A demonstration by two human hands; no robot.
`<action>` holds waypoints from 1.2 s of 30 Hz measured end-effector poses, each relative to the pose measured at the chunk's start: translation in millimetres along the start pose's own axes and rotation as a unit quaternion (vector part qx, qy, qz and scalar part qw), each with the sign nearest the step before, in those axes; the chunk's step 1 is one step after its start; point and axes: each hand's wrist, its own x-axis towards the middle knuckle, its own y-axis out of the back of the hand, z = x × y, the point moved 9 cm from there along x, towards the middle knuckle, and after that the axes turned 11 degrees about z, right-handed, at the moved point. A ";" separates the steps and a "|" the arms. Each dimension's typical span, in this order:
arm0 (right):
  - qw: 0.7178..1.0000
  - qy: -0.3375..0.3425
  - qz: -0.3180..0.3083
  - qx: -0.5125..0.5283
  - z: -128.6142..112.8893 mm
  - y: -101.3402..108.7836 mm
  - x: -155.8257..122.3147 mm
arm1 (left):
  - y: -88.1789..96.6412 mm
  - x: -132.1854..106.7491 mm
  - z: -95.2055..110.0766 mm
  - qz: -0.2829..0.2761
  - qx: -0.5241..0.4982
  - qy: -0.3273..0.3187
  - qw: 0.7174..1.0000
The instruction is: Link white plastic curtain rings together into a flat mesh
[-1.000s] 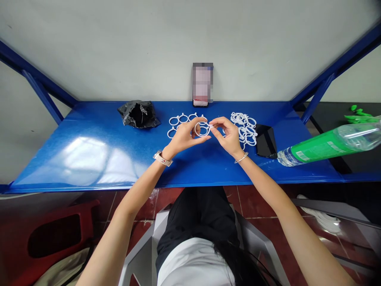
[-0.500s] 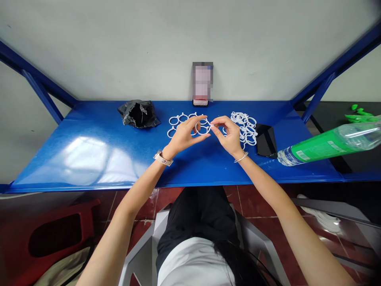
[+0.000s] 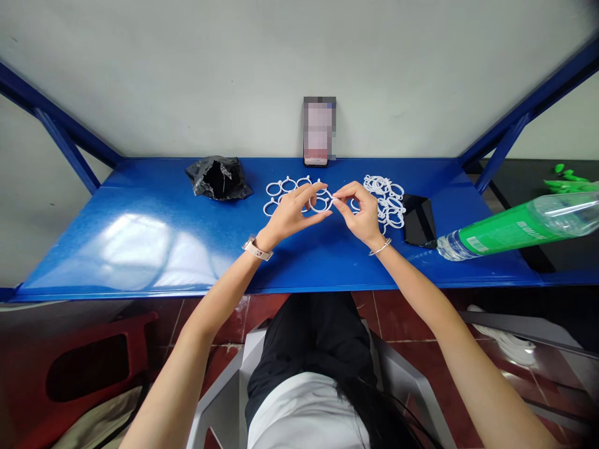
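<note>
My right hand (image 3: 359,209) is closed in a pinch, thumb against forefinger, on the edge of a white plastic ring (image 3: 321,211). My left hand (image 3: 294,209) reaches over the same ring from the left, thumb and forefinger spread wide around it; its curled fingers partly cover the ring. Under and behind the left hand lies a group of white rings (image 3: 274,188) with small knobs, laid out in rows; whether they are joined is hidden. A heap of similar white rings (image 3: 390,209) lies just beyond my right hand.
The blue table (image 3: 234,249) carries a crumpled black plastic bag (image 3: 218,179) at left. A phone (image 3: 319,132) leans on the back wall. A dark flat device (image 3: 418,221) lies beside the heap. At right is a green-labelled bottle (image 3: 510,227), with green pieces (image 3: 568,186) behind.
Almost nothing differs. Both hands keep their places around the white ring, with only a very slight shift of the right fingertips and the view.
</note>
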 end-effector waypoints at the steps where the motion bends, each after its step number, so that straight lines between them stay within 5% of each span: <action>1: 1.000 0.001 -0.001 -0.010 0.1 0.1 0.1 | -0.1 0.0 0.3 -0.001 -0.002 0.000 1.000; 20: 0.999 -0.006 0.006 -0.033 -0.7 1.4 0.8 | -2.4 -2.0 -2.1 0.008 -0.026 0.009 1.000; 36: 0.992 -0.067 -0.105 -0.032 27.7 -16.2 -2.4 | -17.4 -4.8 -13.9 -0.169 0.054 0.050 0.983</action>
